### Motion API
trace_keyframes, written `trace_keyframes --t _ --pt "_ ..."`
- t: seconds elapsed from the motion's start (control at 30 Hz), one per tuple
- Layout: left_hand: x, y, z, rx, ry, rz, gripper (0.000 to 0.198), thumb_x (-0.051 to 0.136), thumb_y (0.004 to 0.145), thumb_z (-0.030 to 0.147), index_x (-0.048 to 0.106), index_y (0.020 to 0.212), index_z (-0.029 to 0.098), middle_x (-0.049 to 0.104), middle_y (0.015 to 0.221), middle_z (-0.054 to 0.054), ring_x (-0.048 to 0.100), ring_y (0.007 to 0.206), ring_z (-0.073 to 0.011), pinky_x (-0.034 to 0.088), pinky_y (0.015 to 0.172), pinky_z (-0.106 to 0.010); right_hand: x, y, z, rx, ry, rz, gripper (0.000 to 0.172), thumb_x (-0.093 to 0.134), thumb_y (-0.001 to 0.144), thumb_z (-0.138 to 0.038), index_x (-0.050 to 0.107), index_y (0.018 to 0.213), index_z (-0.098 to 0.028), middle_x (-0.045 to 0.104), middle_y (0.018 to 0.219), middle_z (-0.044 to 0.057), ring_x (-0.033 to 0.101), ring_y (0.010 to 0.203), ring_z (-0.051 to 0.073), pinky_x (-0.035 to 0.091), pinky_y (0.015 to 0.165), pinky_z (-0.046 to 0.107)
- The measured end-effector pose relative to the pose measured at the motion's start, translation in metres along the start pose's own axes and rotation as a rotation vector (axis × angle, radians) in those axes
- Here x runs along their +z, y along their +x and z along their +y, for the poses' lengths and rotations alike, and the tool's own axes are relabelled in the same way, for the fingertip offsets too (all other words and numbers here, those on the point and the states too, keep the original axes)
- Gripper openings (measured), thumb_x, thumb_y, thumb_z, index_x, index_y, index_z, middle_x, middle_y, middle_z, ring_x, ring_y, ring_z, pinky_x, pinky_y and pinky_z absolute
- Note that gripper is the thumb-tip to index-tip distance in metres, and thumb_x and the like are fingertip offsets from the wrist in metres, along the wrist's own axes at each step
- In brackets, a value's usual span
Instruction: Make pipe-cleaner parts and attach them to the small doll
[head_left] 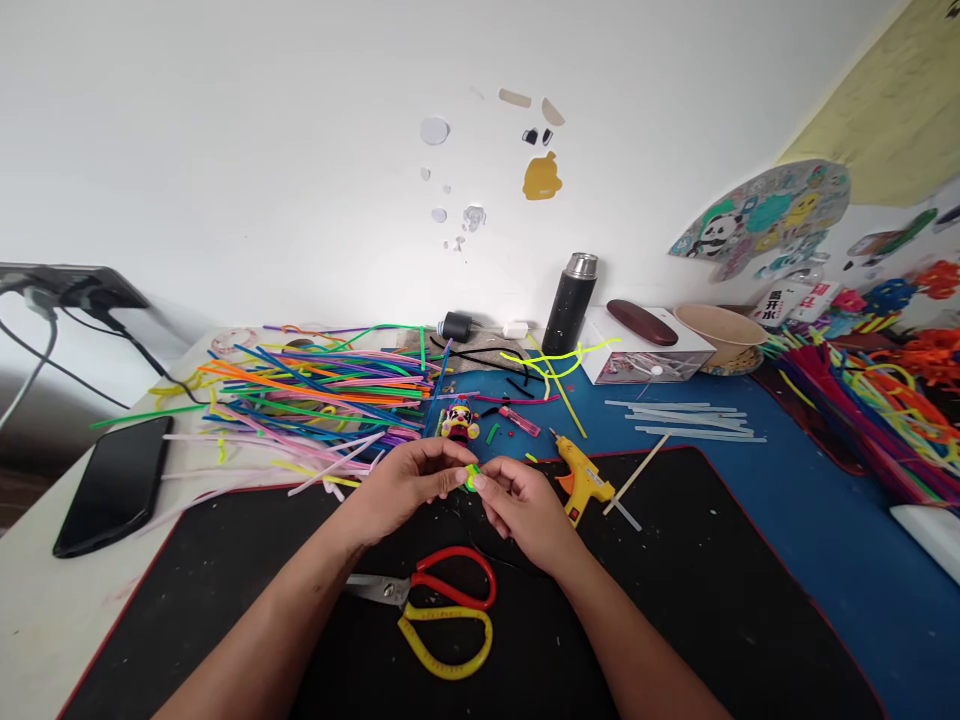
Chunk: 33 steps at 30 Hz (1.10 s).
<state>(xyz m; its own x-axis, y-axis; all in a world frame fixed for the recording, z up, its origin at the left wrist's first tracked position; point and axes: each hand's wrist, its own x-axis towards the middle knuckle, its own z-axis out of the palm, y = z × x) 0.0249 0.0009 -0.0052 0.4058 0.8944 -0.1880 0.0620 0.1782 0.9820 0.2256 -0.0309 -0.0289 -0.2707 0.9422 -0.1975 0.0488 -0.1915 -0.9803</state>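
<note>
Between the fingertips of both hands is a small green and yellow piece (472, 478), perhaps of pipe cleaner; the fingers partly hide it. My left hand (409, 485) pinches it from the left, and my right hand (523, 505) pinches it from the right. Just behind the hands stands a small colourful figure (459, 420) with a yellow face. Close to my right hand lies a yellow hot glue gun (580, 480). Scissors (431, 608) with one red and one yellow handle rest open on the black mat (645, 610), nearer to me than the hands.
Many coloured pipe cleaners (337, 390) are heaped at the left, beside a phone (114, 485). Translucent glue sticks (686, 420) lie at the right. Along the wall stand a black flask (570, 305), a white box (637, 350) and a bowl (724, 335). More pipe cleaners (862, 420) fill the far right.
</note>
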Motion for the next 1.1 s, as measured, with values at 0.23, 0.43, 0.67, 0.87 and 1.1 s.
trace_keyframes --t 0.23,0.43,0.67,0.87,1.1 --pt "-0.001 -0.001 0.002 -0.013 0.023 -0.023 0.035 0.085 0.078 0.05 0.078 0.094 0.019 0.067 0.078 -0.001 0.053 0.065 -0.0146 0.044 0.062 -0.026 0.001 0.0 0.001 0.006 -0.009 -0.025 0.043 0.071 0.09 -0.063 0.063 0.089 -0.02 0.053 0.059 -0.007 0.043 0.046 0.009 0.033 0.046 0.024" --pt "-0.004 -0.002 -0.002 -0.024 0.052 -0.044 0.034 0.084 0.081 0.05 0.077 0.096 0.02 0.067 0.08 -0.001 0.054 0.066 -0.0147 0.045 0.062 -0.025 0.0 0.0 0.005 0.003 -0.016 -0.049 0.043 0.069 0.093 -0.063 0.064 0.092 -0.02 0.054 0.062 -0.007 0.045 0.048 0.01 0.035 0.047 0.024" --pt "-0.009 -0.001 0.0 -0.006 0.028 0.036 0.045 0.078 0.084 0.061 0.076 0.1 0.019 0.067 0.078 -0.002 0.054 0.065 -0.0149 0.043 0.061 -0.026 0.0 -0.001 0.005 0.013 -0.017 -0.036 0.041 0.069 0.094 -0.061 0.064 0.091 -0.02 0.055 0.061 -0.006 0.043 0.047 0.009 0.035 0.048 0.024" --pt "-0.019 0.002 -0.002 0.161 0.253 0.449 0.034 0.074 0.089 0.053 0.075 0.1 0.021 0.073 0.092 -0.004 0.059 0.077 -0.019 0.044 0.07 -0.029 0.002 -0.002 0.006 0.013 -0.033 -0.044 0.04 0.067 0.095 -0.06 0.064 0.091 -0.02 0.055 0.062 -0.006 0.043 0.047 0.01 0.035 0.048 0.024" --pt "-0.018 0.002 -0.003 0.159 0.372 0.427 0.034 0.067 0.092 0.051 0.074 0.104 0.02 0.075 0.098 -0.006 0.062 0.08 -0.0205 0.047 0.073 -0.03 0.003 -0.001 0.008 0.016 -0.032 -0.017 0.038 0.067 0.095 -0.057 0.064 0.092 -0.02 0.054 0.061 -0.006 0.043 0.047 0.009 0.036 0.048 0.024"
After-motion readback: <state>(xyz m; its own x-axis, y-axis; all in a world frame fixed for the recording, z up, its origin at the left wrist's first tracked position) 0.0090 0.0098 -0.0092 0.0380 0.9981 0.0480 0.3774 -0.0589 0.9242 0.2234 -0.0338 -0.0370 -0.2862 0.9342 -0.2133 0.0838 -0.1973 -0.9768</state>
